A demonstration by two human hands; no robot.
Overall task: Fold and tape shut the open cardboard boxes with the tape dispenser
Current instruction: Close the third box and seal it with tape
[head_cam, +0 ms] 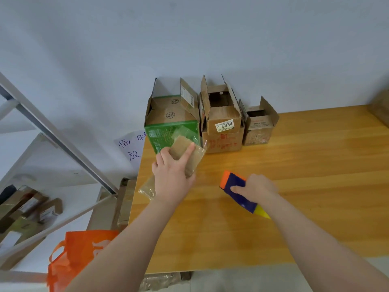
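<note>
At centre frame, a person's left hand (pixel 170 178) clutches a brown tape strip (pixel 194 161), fingers curled round it, just in front of the open green box (pixel 166 138). Right of it, the right hand (pixel 257 187) grips the dispenser (pixel 234 187) over the table (pixel 315 165). A labelled box (pixel 223 125) and a small box (pixel 259 125) stand open at upper centre, against the wall. An orange bag (pixel 80 256) sits lower left.

Along the far edge of the table (pixel 315 165) stood a row: large box (pixel 172 123) at the left corner, middle box (pixel 223 127) beside it, small box (pixel 259 127) rightmost; tape dispenser (pixel 237 190) before them.
</note>
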